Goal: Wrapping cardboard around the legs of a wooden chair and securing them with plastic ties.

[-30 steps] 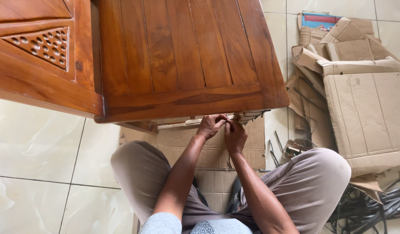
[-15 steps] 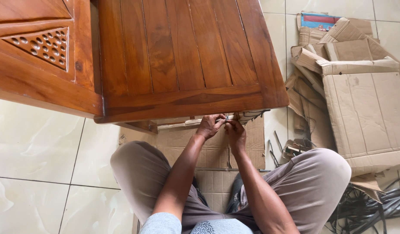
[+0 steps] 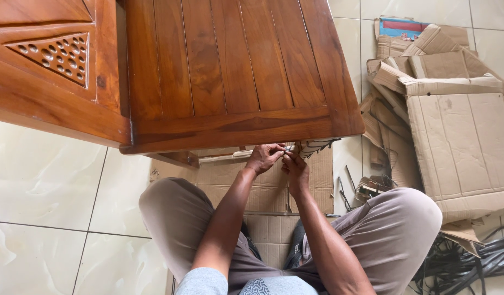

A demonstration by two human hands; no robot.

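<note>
My left hand point(image 3: 264, 158) and right hand point(image 3: 297, 170) pinch small pale strip end point(image 3: 288, 148) under wooden table point(image 3: 235, 128) edge; fingers closed tight. Strip looks thin, light, bendy; best gripped near tip.

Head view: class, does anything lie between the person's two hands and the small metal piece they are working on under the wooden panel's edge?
Nothing visible does. The left hand and right hand meet at the small metal piece, fingertips on it, just below the wooden panel.

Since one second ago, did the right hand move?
Yes. The right hand rose slightly toward the wooden table's front edge, closer beside the left hand.
</note>
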